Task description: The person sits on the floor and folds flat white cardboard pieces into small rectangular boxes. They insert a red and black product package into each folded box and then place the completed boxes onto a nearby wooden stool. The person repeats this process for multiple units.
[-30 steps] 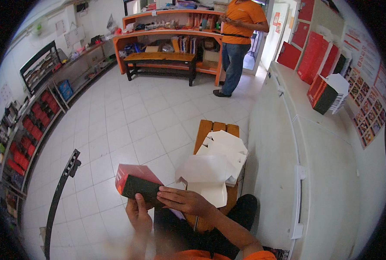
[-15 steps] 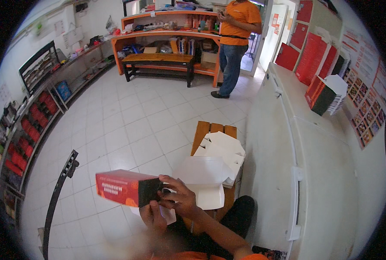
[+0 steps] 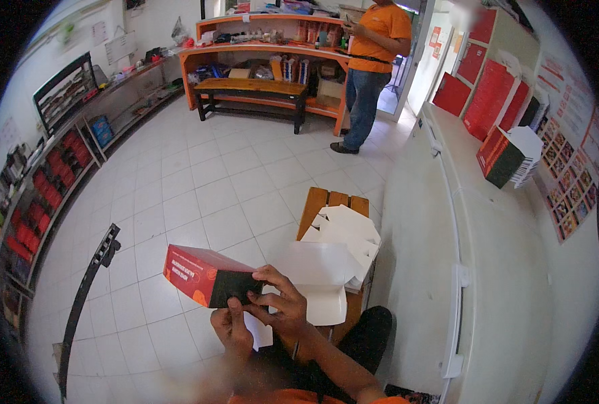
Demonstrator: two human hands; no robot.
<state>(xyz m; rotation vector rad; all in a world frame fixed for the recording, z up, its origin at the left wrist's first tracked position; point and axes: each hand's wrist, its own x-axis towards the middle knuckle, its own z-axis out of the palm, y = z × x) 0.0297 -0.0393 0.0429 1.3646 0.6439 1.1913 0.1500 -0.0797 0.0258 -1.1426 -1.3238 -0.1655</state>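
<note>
A red cardboard box (image 3: 202, 273) with a black end panel is held in front of me, its red end pointing left. My left hand (image 3: 232, 328) pinches the lower edge of the black end with the thumb up against it. My right hand (image 3: 283, 303) grips the same end from the right, fingers bent over its edge. A white flap (image 3: 258, 330) hangs below the box between the hands. Right of my hands, unfolded white cartons (image 3: 345, 234) lie stacked on a slatted wooden bench (image 3: 315, 200).
A long white chest freezer (image 3: 498, 269) runs along the right, with folded red and black boxes (image 3: 501, 156) on top. A person in orange (image 3: 373, 60) stands by the far door. A black curved stand (image 3: 81, 306) rises at left. Shelves (image 3: 44, 209) line the left wall.
The box has tilted, its red end shifting right and up, and the black panel faces me more. Both hands stay at the black end. The view has shifted slightly.
</note>
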